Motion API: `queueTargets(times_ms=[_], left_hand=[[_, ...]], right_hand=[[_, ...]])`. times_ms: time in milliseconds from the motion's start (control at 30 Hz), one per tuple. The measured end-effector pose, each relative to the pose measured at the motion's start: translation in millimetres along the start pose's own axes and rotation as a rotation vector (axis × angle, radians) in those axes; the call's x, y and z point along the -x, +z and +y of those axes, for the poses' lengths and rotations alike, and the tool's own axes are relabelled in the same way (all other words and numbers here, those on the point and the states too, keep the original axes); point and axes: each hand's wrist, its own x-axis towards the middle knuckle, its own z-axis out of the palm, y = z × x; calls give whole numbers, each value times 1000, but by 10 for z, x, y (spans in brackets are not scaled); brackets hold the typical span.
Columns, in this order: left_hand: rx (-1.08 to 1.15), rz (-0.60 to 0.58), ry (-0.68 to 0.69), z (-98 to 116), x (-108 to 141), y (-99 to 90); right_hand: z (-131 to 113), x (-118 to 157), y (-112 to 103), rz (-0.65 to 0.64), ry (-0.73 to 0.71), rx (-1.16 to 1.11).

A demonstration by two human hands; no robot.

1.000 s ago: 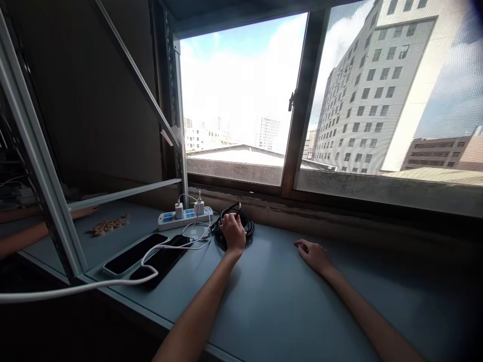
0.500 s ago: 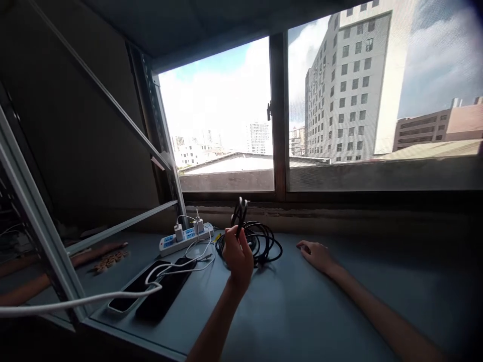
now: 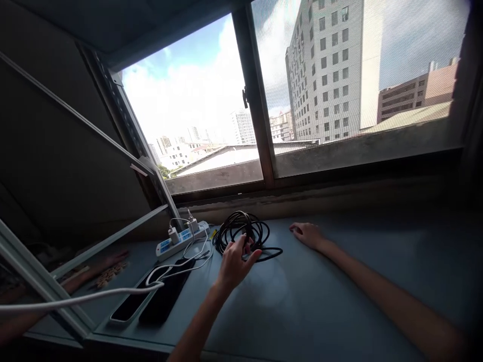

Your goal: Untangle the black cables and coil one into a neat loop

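Apparently, left hand (image 3: pixel 233 264) is steadying loose loops of black cable (image 3: pixel 241 221) near tabletop's (image 3: pixel 302 306) back edge, thumb parted, grip unclear; right hand (image 3: pixel 308 235) is resting half-curled, contents unclear, perhaps propping the forearm.

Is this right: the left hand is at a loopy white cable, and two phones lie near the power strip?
Not quite: the loopy cable at the left hand is black, as the head view shows. The rest is right.
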Motion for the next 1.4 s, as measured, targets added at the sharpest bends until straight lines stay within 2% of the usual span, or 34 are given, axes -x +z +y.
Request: queueTargets(times_ms=[167, 267, 333, 433, 533, 633, 733, 833, 900, 1000, 1133, 1267, 1400], left_hand=[[329, 31, -225, -114, -153, -16], [492, 120, -339, -176, -351, -94], [549, 210, -389, -190, -507, -211], [521, 408, -367, -130, -734, -439], [440, 556, -278, 62, -908, -635], [343, 639, -220, 340, -1011, -751], [317, 712, -178, 593, -1057, -823], [384, 823, -163, 755, -1071, -896], [437, 886, -173, 812, -1072, -943], [492, 911, -207, 837, -1080, -984], [592, 874, -209, 830, -1098, -972], [639, 848, -181, 857, -1090, -945], [667, 829, -163, 903, -1062, -937]], right_hand=[[-165, 15, -132, 94, 14, -66], [-494, -12, -327, 144, -25, -122], [-790, -53, -488, 157, -80, -165], [-1218, -149, -709, 87, -211, -227], [-1486, -275, -815, -12, -301, -263], [-1561, -396, -753, -92, -297, -250], [-1505, -486, -618, -153, -257, -220], [-1400, -525, -578, -139, -237, -203], [-1353, -514, -647, -106, -238, -206], [-1394, -439, -839, -32, -228, -210], [-1653, -287, -984, 73, -224, -191], [-1904, -189, -893, -2, -276, -253], [-1995, -159, -812, -89, -259, -429]])
